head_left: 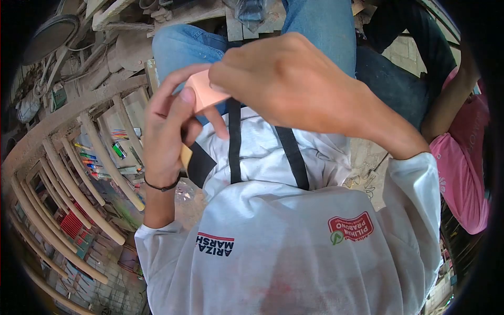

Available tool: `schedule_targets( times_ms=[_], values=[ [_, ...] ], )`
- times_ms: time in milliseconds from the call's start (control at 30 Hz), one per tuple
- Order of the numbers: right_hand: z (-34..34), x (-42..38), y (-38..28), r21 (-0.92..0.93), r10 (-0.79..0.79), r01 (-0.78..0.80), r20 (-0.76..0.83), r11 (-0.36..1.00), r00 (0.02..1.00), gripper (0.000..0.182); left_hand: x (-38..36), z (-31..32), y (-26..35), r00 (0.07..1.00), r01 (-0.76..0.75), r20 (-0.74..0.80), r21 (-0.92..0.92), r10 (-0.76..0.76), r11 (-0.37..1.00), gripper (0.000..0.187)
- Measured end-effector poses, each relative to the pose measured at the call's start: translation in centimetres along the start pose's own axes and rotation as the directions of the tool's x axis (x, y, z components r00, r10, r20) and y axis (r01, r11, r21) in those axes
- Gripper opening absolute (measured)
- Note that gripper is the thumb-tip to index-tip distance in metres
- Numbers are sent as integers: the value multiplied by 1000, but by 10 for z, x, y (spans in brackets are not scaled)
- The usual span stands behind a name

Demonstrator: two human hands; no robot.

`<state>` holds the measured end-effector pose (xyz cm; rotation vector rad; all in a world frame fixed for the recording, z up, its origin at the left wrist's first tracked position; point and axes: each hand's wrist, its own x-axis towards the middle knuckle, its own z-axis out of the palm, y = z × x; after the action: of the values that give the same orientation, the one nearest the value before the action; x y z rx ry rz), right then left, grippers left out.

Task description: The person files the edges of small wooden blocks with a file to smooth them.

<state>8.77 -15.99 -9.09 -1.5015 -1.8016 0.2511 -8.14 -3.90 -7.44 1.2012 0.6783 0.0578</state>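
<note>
A small peach-coloured block [202, 90], with flat faces and sharp edges, is between my two hands in front of my lap. My left hand [170, 123] grips its left side, with the thumb on its near face and other fingers behind and below it. My right hand [283, 86] comes from the right with its fingers closed at the block's right end, hiding part of it. Just below my left palm is a dark flat piece [202, 165] with a tan strip [186, 156] beside it.
A curved wooden rack with slats [92, 152] stands close on my left, with coloured items [97, 165] behind it. A person in a pink shirt [462, 163] sits close at my right. Past my knees [184, 47] are wooden pieces [126, 18] and a clear plastic bag [251, 13].
</note>
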Motion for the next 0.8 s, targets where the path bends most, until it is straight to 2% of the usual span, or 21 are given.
schedule_targets(
  times_ms=[67, 133, 233, 300, 367, 433, 600, 667, 733, 800],
  values=[
    [-3, 0, -1, -32, -4, 5, 9, 999, 1000, 16, 0, 6, 0, 999, 21, -45, 11, -20, 1000, 44],
    [-7, 1, -2, -65, -13, 14, 21, 998, 1000, 17, 2, 0, -4, 1000, 0, 19, 34, -1, 999, 45],
    [-12, 1, -2, -7, -54, 55, 59, 998, 997, 14, 3, -10, -10, 998, 28, 51, 0, -28, 1000, 50],
    [-14, 1, 4, 90, 2, -5, 40, 996, 999, 9, 5, -11, -14, 1000, -12, 26, -30, 13, 999, 52],
    [-19, 0, 6, 109, 34, -36, 18, 993, 999, 8, 7, -13, -17, 998, -59, -15, -63, 58, 996, 54],
    [-20, -1, 5, 134, 70, -69, -3, 989, 998, 8, 8, -14, -19, 995, -92, 23, -136, 96, 986, 55],
    [-8, -7, -3, 187, 144, -146, 26, 971, 989, 11, 8, -7, -16, 993, -112, 21, -125, 116, 986, 54],
    [-8, -6, -4, 194, 135, -137, 24, 971, 991, 12, 7, -7, -17, 991, -128, 24, -141, 133, 982, 54],
    [-7, -5, -4, 202, 121, -122, 20, 972, 992, 13, 6, -10, -17, 992, -83, 84, -175, 98, 981, 53],
    [-6, -4, -4, 234, 111, -99, -40, 967, 993, 11, 5, -10, -18, 991, -114, 52, -152, 123, 982, 51]
  ],
)
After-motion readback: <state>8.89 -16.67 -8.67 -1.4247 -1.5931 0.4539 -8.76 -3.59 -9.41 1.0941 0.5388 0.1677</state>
